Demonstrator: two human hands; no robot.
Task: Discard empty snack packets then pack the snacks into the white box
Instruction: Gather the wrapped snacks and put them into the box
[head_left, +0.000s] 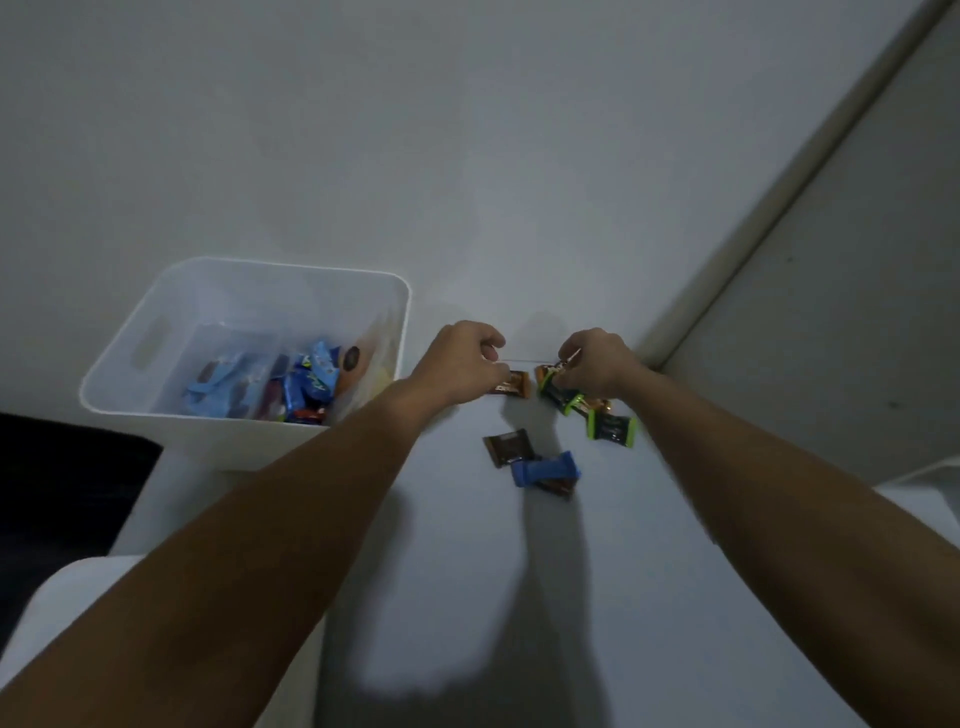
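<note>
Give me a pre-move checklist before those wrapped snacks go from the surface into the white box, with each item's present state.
1. White box open at the top, nothing covering it: ok.
2. Room left in the box above the snacks already inside: ok.
3. Left hand closed on the orange-edged snack: ok.
4. Right hand grip on the green-edged snack: cannot tell; fingers hide the hold.
5. Loose pieces accounted for: green-edged one, brown one, blue one lie on the surface: ok.
6. Remaining wrappers full rather than empty: cannot tell.
</note>
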